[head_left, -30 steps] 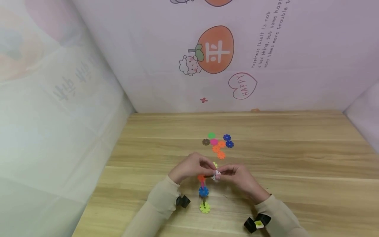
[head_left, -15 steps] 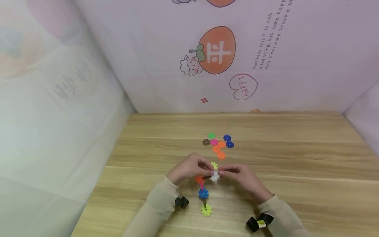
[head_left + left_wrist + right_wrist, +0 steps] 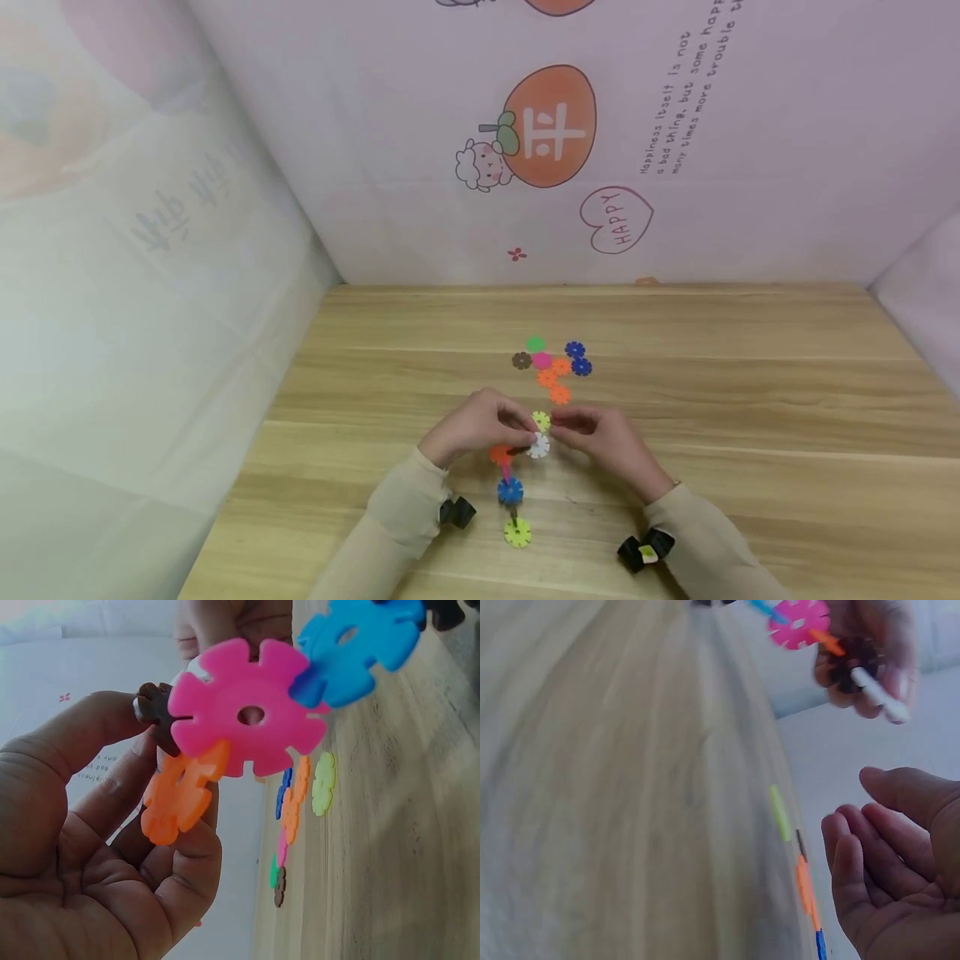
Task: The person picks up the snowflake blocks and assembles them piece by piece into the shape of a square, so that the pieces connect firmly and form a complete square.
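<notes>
My left hand (image 3: 487,421) pinches a chain of interlocking snowflake discs by its brown disc (image 3: 154,709). A white disc (image 3: 538,446) is slotted on at the chain's far end. From the brown disc the chain runs through an orange disc (image 3: 180,795), a pink disc (image 3: 225,697) and a blue disc (image 3: 511,490), then a dark disc, to a yellow-green disc (image 3: 517,532) nearest me. My right hand (image 3: 611,437) is just right of the white disc, apart from it, thumb and fingers parted around nothing.
A loose yellow disc (image 3: 541,420) lies on the wooden table (image 3: 750,400) just beyond the hands. Farther back lie several more discs: green (image 3: 536,343), brown (image 3: 521,360), pink (image 3: 542,360), orange (image 3: 560,394) and dark blue (image 3: 582,367). A printed cloth (image 3: 405,167) hangs behind.
My right hand has let go of the white disc and drawn slightly away. The white disc has turned its face up toward the head camera. My left hand, with the chain, has shifted slightly left.
</notes>
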The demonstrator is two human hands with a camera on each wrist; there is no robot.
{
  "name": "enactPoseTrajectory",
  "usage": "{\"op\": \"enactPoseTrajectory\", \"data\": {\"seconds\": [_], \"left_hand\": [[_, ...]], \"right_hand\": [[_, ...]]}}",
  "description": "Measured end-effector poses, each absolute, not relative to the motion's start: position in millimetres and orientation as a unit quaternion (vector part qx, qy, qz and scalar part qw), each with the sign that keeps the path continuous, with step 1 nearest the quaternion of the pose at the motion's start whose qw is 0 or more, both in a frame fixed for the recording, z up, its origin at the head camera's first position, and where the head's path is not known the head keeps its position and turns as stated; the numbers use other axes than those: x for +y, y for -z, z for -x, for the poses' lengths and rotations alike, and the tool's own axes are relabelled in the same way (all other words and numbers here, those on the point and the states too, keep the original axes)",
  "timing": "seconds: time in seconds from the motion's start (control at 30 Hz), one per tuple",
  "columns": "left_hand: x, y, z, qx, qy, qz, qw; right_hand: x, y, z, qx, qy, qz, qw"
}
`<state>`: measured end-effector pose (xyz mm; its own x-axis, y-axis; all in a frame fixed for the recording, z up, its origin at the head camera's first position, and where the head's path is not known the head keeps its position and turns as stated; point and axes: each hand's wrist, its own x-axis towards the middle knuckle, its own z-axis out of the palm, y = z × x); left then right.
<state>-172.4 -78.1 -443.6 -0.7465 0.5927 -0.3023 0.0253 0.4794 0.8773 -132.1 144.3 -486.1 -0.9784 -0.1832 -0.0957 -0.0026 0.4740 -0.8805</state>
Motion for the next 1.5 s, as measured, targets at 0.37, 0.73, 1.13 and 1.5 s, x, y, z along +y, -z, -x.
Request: {"op": "enactPoseTrajectory", "data": {"seconds": [0.37, 0.73, 1.13, 1.5], "left_hand": [[-80.3, 443.9, 173.5, 0.809, -0.470, -0.193, 0.296], [-81.0, 441.6, 174.0, 0.809, -0.470, -0.197, 0.293], [-82.4, 441.6, 175.3, 0.806, -0.475, -0.199, 0.292], [-84.8, 445.9, 173.5, 0.803, -0.480, -0.195, 0.294]], "right_hand": [[130.0, 490.7, 142.3, 0.896, 0.433, 0.085, 0.057], [125.7, 490.4, 152.3, 0.912, 0.389, 0.124, 0.032], [117.3, 488.0, 158.5, 0.932, 0.331, 0.144, 0.026], [115.0, 491.2, 156.6, 0.936, 0.321, 0.139, 0.023]]}}
